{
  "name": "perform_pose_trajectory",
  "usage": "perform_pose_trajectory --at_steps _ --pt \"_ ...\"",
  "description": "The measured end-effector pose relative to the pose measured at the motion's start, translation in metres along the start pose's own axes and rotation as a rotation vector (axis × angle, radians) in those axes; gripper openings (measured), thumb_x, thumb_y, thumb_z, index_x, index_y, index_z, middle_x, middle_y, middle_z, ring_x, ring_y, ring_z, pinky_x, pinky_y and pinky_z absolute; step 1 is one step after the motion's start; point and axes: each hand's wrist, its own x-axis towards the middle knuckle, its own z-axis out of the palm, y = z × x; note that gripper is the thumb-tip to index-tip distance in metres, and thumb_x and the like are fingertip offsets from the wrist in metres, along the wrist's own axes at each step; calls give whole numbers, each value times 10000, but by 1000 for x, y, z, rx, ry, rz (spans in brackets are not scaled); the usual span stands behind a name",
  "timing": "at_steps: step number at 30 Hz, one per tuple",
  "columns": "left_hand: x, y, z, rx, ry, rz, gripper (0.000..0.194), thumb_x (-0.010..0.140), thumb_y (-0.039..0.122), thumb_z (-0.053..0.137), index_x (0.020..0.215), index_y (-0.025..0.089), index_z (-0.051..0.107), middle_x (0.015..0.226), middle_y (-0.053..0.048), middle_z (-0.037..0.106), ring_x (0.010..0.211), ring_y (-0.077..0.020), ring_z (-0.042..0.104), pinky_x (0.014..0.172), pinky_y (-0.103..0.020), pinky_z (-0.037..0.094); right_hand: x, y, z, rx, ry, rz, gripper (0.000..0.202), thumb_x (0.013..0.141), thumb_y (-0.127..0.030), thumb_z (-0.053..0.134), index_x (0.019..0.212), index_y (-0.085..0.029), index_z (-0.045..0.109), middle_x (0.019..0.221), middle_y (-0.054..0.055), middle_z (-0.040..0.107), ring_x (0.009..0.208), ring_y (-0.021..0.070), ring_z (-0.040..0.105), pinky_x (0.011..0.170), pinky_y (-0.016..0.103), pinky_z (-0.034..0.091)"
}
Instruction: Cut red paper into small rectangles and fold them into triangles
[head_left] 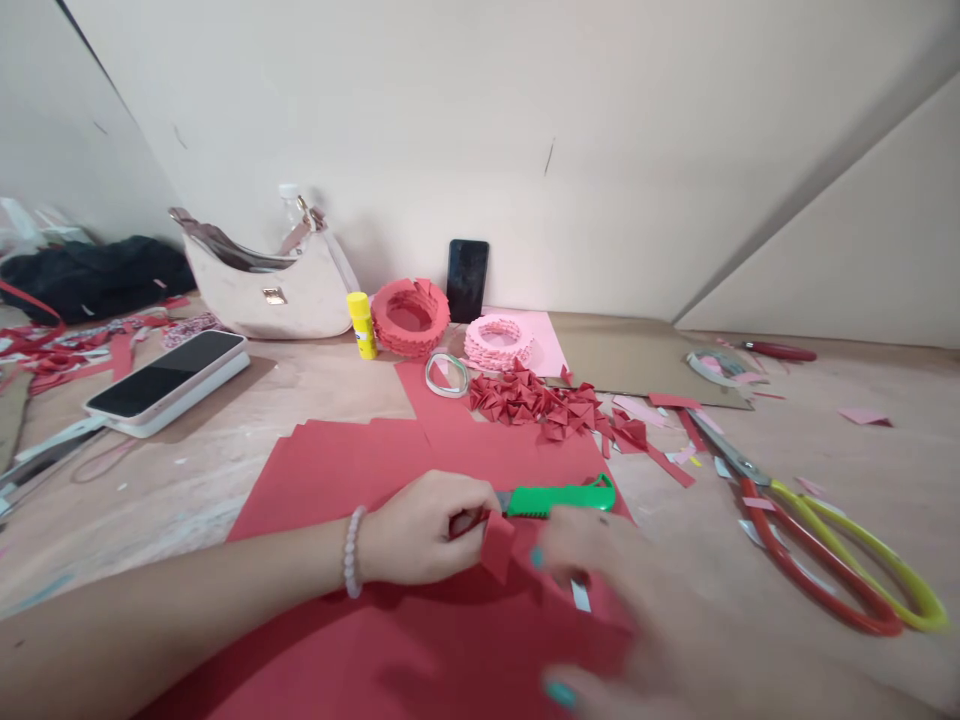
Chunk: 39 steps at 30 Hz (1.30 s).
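Note:
My left hand (431, 525), with a beaded bracelet (352, 552) at the wrist, pinches a small folded piece of red paper (496, 545). Blurred by motion, my right hand (600, 590) is just right of that piece, its thumb well apart from its fingers. Nothing shows clearly in its grip. A small white strip (580, 596) shows below its fingers. Beneath both hands lie large red paper sheets (337, 455). On them, just beyond my hands, rests a green utility knife (559, 498).
Folded red paper pieces (532, 400) lie in a pile ahead, near a tape roll (446, 375), red ring (411, 318), pink ring (498, 343) and glue stick (362, 325). Large scissors (810, 540) lie right. Leftward are a phone (176, 370) and handbag (270, 290); another phone (467, 280) leans on the wall.

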Motion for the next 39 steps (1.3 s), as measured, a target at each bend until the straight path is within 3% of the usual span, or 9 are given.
perform_pose_trajectory --at_steps 3,6,12,17,25,31,39 --pt "0 -1 0 -28 -22 -12 120 641 36 415 622 155 423 532 57 357 487 -64 319 494 -162 278 51 1 -4 -235 -25 -94 418 671 -274 635 1062 -198 507 917 76 589 840 229 543 726 359 443" --pt "1 -1 0 -25 -41 -28 141 650 42 412 589 161 368 523 62 328 488 -63 297 496 -168 265 70 1 -4 -367 20 -134 257 722 -113 477 964 -192 510 780 47 596 708 181 552 630 294 429" --pt "2 -2 -1 -60 -69 -66 218 684 62 404 549 167 268 514 66 245 481 -60 243 489 -177 246 66 -1 -5 -148 65 -5 182 770 -84 404 871 -202 500 753 25 619 649 131 577 576 223 443" --pt "4 0 -2 -222 -121 -139 191 695 60 378 542 153 314 517 60 272 489 -55 274 488 -171 262 69 1 -1 -50 114 -34 261 737 -48 399 893 -214 526 794 25 640 697 127 600 614 214 467" --pt "4 -3 -3 -596 -217 -417 150 744 154 403 627 126 492 445 53 438 385 -50 398 400 -142 333 69 0 -4 -11 70 -80 269 702 -20 378 790 -208 549 705 7 638 630 116 582 593 215 462" --pt "6 -2 -4 -635 -263 -410 309 819 282 396 561 124 461 456 36 463 391 -42 434 405 -133 349 67 2 -3 0 38 -86 273 708 -16 369 802 -212 535 719 3 621 636 113 562 594 213 451" --pt "7 -2 -3 -635 -283 -423 306 805 302 453 552 130 432 447 54 449 388 -34 427 404 -125 344 66 -5 -4 109 18 -68 152 722 -113 463 843 -192 507 774 26 590 700 141 550 652 253 452"
